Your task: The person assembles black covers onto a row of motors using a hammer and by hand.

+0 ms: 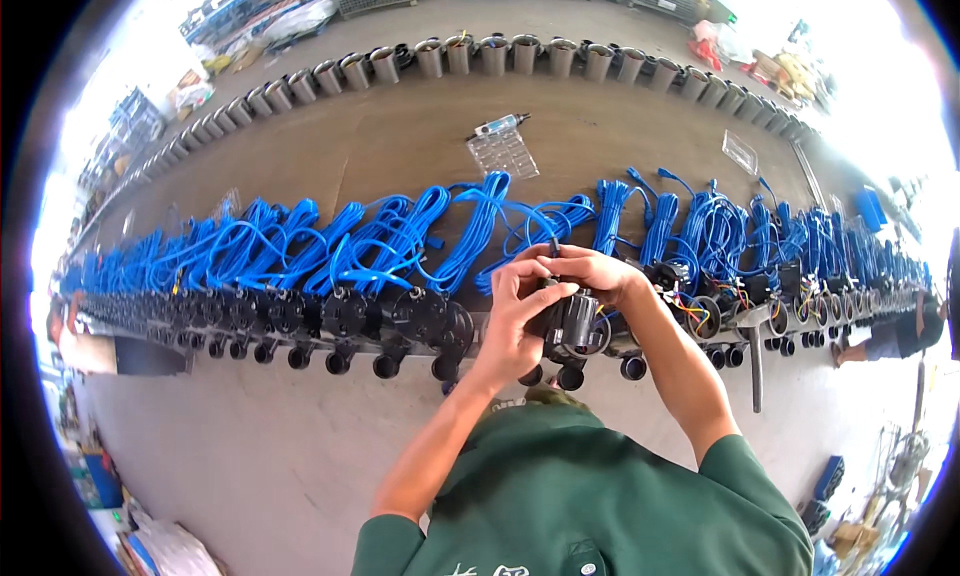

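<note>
Just above the table's near edge, both of my hands are together on a black cylindrical housing (pixel 577 323). My left hand (pixel 518 321) is closed around its left side, thumb across the top. The fingers of my right hand (pixel 598 273) are bent together at the far end, around the black cable fitting (pixel 555 247). A blue cable (pixel 530 214) runs from that fitting back to a bundle on the table. My fingers hide much of the join. Beside the left hand stand black pump heads (pixel 420 314); beyond the right hand, open housings show coloured wires (pixel 690 306).
Bundled blue cables (pixel 390 238) line the brown table (pixel 400 141). Steel cylinders (pixel 525 54) stand in a curved row along its far edge. A tube (pixel 500 125) and a clear plastic tray (pixel 505 154) lie mid-table. Other people (pixel 905 331) are at the right and left ends.
</note>
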`<state>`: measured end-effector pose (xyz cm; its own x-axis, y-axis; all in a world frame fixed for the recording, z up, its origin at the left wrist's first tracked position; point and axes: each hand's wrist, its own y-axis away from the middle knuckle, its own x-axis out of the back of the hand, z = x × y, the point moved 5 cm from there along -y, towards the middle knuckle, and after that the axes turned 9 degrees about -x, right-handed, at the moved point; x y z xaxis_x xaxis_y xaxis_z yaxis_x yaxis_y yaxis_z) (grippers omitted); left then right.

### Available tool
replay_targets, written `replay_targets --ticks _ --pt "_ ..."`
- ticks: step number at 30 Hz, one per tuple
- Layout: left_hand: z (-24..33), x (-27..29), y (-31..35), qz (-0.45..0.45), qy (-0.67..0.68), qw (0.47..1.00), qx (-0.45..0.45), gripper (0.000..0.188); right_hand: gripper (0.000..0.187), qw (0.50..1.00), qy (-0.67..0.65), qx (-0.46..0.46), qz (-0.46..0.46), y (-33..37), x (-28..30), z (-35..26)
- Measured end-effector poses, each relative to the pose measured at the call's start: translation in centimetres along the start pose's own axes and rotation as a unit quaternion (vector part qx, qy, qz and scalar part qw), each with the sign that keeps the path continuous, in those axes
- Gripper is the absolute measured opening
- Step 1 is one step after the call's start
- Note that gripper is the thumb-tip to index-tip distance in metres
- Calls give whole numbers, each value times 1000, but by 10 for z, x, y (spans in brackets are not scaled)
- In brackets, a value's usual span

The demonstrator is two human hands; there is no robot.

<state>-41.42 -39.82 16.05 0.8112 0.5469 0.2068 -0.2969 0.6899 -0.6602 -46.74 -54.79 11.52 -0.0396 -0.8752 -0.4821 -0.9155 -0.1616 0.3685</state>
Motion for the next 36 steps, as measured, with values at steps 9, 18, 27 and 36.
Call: replay_targets --ticks 9,18,27,36 --pt "-68 30 40 -20 364 831 420 71 29 983 -162 25 77 -4 10 23" --pt "-86 20 53 -155 261 838 453 35 33 991 -65 -5 119 -23 3 4" --pt "-63 10 91 4 -260 953 153 27 22 959 -3 58 277 -17 6 42" --pt "-70 -8 111 -94 -452 876 137 57 19 921 109 113 357 -28 40 71"
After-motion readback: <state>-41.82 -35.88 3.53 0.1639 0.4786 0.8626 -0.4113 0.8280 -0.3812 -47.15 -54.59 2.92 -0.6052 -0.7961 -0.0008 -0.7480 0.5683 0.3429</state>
